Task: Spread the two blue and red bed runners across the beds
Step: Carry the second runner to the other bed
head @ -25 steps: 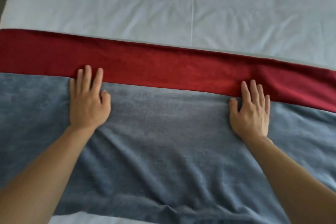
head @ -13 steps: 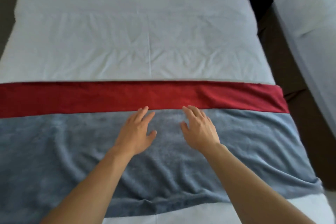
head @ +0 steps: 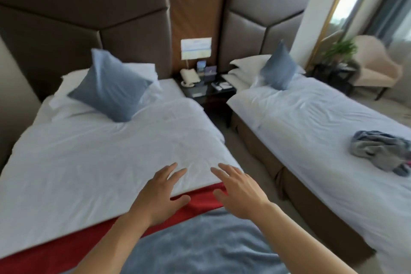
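Since half a second earlier the view had lifted from the bedding to take in the whole room, and both hands had risen off the runner and drawn close together. Two single beds stood side by side against a dark padded headboard, each with white sheets, white pillows and a blue cushion. A black nightstand between them carried a phone and small items. A cream armchair and a plant stood far right. On the near bed the spread runner lay across the foot, its long axis running from side to side of the mattress, red band toward the headboard and blue part toward the person. The left hand and right hand hovered over the red band, fingers straight and apart, holding nothing. On the right bed the second runner lay in a crumpled heap, mostly grey-blue with a hint of red at its edge.
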The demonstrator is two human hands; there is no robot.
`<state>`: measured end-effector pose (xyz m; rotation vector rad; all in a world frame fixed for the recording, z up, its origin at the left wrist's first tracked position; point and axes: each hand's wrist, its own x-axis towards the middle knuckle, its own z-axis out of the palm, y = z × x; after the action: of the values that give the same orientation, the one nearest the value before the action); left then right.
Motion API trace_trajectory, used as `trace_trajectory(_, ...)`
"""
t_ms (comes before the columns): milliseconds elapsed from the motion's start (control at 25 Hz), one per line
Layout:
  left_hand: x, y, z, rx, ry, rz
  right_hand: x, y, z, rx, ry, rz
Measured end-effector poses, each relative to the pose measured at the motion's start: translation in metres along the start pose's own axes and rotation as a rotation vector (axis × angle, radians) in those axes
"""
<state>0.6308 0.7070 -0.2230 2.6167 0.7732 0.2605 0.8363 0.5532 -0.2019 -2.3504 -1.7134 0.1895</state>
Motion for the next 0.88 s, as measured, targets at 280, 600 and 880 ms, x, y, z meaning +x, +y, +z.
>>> trace_trajectory(280,0.044,0.195,0.032,-0.008,-0.06,0.309,-0.141,0.114,-0.104,-0.036,0.211,0.216)
trace_trajectory(600,0.072,0.459,0.135,-0.098,-0.212,0.586,-0.356,0.286,-0.168,-0.001,0.327,0.557)
trace_trajectory(880,0.108,0.619,0.208,-0.089,-0.297,0.753,-0.462,0.408,-0.195,-0.047,0.353,0.779)
